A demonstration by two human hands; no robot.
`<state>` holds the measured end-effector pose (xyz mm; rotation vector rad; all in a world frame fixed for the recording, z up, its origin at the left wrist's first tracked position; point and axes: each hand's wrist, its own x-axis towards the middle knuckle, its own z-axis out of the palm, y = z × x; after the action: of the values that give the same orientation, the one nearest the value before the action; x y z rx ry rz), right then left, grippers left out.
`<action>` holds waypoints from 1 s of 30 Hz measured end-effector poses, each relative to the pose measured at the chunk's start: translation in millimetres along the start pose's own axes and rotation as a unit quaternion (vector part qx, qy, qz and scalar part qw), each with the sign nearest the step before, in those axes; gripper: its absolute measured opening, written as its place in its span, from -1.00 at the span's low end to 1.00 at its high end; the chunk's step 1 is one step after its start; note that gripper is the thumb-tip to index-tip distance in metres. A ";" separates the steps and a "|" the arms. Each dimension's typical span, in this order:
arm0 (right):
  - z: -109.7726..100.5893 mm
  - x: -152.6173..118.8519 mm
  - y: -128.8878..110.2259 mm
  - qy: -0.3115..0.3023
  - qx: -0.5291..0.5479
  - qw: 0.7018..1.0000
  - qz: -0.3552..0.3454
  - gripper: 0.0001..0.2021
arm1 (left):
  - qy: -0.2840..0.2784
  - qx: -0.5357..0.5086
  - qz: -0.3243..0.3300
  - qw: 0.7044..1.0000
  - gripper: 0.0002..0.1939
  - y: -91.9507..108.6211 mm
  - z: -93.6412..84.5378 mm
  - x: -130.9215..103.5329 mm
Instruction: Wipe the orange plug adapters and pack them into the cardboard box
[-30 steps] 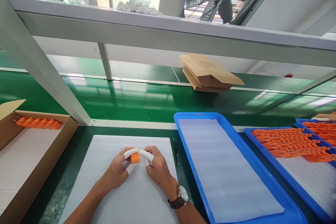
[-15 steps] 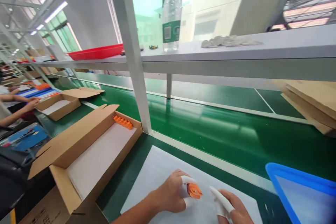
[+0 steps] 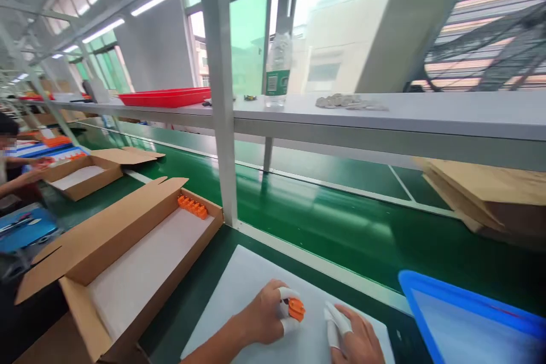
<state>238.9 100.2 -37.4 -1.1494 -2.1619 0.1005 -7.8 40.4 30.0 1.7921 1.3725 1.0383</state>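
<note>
My left hand (image 3: 263, 314) is above a white sheet (image 3: 222, 301), with white covers on its fingertips. Its thumb and fingers grip a small orange plastic part (image 3: 296, 309), whose far side is hidden by the fingers. Just to the right is my right hand (image 3: 356, 334), also wearing white fingertip covers. Its fingers stretch toward the orange part without touching it, and I see nothing held in them.
To the left, an open cardboard box (image 3: 140, 267) has a row of orange parts (image 3: 193, 206) in its far corner. A blue-rimmed tray (image 3: 464, 290) stands at right. Behind are a metal post (image 3: 222, 96) and a shelf with a bottle (image 3: 277, 77). Another person works at far left.
The head view has tilted up and shifted slightly, so the hands appear farther left. My left hand still grips the orange part; its right-hand neighbour stays close beside it.
</note>
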 end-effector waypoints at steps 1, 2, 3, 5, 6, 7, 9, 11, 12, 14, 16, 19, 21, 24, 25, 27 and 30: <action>-9.0 -1.9 -15.1 0.019 0.001 1.000 0.001 -0.61 | -0.003 -0.011 0.008 1.000 -0.54 3.2 1.8 -3.8; -16.9 -2.6 -29.1 0.043 0.008 0.999 -0.003 -0.51 | -0.012 -0.025 0.015 0.999 -0.55 4.3 3.9 -7.0; -23.1 -2.0 -40.8 0.053 0.017 0.998 -0.004 -0.44 | -0.019 -0.036 0.018 0.999 -0.55 3.0 6.0 -9.1; -30.8 1.4 -55.1 0.064 0.032 0.997 -0.007 -0.37 | -0.027 -0.017 -0.001 0.999 -0.56 -5.8 10.2 -9.3; -32.8 3.0 -58.4 0.056 0.037 0.998 -0.007 -0.38 | -0.036 -0.004 -0.008 0.999 -0.56 -11.9 12.1 -8.0; -34.4 4.0 -60.1 0.053 0.038 0.998 -0.006 -0.40 | -0.041 0.008 -0.010 0.999 -0.56 -17.7 13.7 -6.5; -36.8 3.9 -61.7 0.047 0.037 0.998 0.002 -0.43 | -0.051 0.029 -0.011 0.998 -0.55 -26.1 15.6 -4.5; -38.9 2.6 -62.6 0.048 0.039 0.998 0.016 -0.41 | -0.055 0.043 -0.013 0.997 -0.54 -28.2 15.2 -4.7; -39.6 2.1 -62.7 0.048 0.041 0.998 0.025 -0.40 | -0.055 0.046 -0.015 0.997 -0.54 -27.3 14.4 -5.3; -39.8 2.1 -61.3 0.046 0.041 0.997 0.045 -0.41 | -0.055 0.046 -0.021 0.997 -0.53 -23.8 12.6 -6.0; -37.8 2.5 -58.0 0.042 0.031 0.997 0.063 -0.51 | -0.054 0.042 -0.021 0.997 -0.51 -20.3 11.5 -6.2; -32.7 0.8 -52.0 0.035 0.012 0.996 0.079 -0.72 | -0.041 0.052 -0.017 0.998 -0.42 -17.5 12.8 -6.6; -29.8 -1.4 -48.7 0.020 0.008 0.996 0.084 -0.75 | -0.027 0.070 -0.020 0.997 -0.32 -17.0 15.9 -7.0; -27.8 -3.0 -45.7 -0.017 0.017 0.996 0.087 -0.62 | -0.003 0.085 -0.010 0.996 -0.27 -17.0 22.5 -7.0; -27.6 -2.7 -45.2 -0.028 0.027 0.996 0.084 -0.55 | 0.003 0.084 -0.007 0.996 -0.30 -17.0 24.5 -6.9; -27.9 -1.1 -45.2 -0.035 0.063 0.995 0.075 -0.47 | 0.001 0.072 -0.012 0.997 -0.34 -16.9 27.5 -7.1; -29.6 1.9 -48.6 -0.021 0.139 0.989 0.051 -0.46 | -0.035 0.046 -0.030 0.998 -0.35 -17.7 29.0 -8.0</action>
<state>221.4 65.2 4.0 -1.1023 -2.0457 0.4609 8.4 36.2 -0.6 1.8241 1.4422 0.8864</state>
